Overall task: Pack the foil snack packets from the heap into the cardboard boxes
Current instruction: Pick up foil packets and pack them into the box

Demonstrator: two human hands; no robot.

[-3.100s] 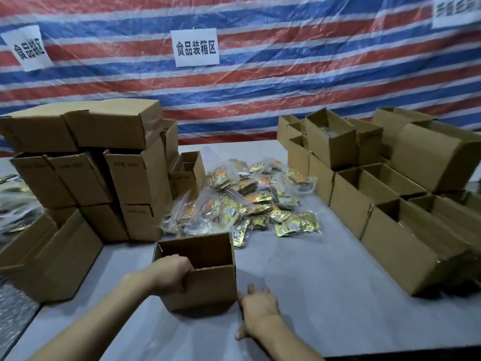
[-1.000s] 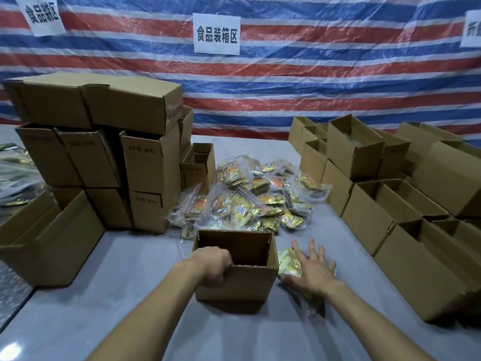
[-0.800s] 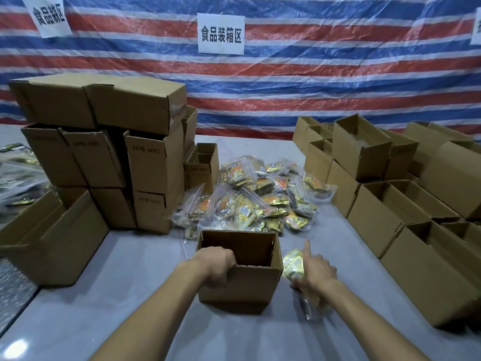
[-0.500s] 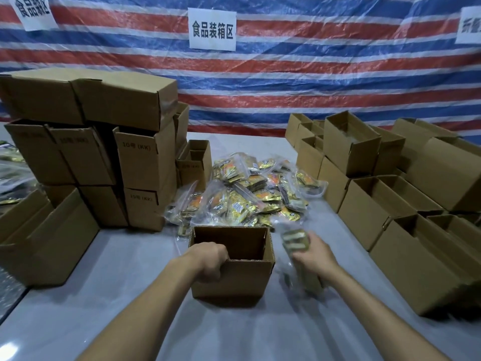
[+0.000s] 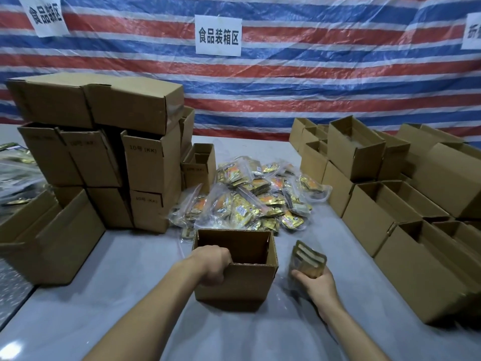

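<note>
An open cardboard box [image 5: 250, 282] stands on the grey table in front of me. My left hand [image 5: 213, 264] grips its near rim, fingers curled over the edge into the box. My right hand [image 5: 316, 281] holds a clear bag of gold foil snack packets [image 5: 307, 260] upright, just right of the box and above the table. Behind the box lies the heap of bagged foil packets [image 5: 250, 199]. I cannot see the bottom of the box.
Stacked cardboard boxes [image 5: 104, 157] rise at the left, with a large open box [image 5: 52, 238] in front of them. Several open boxes [image 5: 406, 214] crowd the right side. A striped tarpaulin with paper signs [image 5: 218, 35] hangs behind the table.
My right hand picked a bag of packets off the table beside the box and now holds it upright. My left hand has kept its grip on the box rim.
</note>
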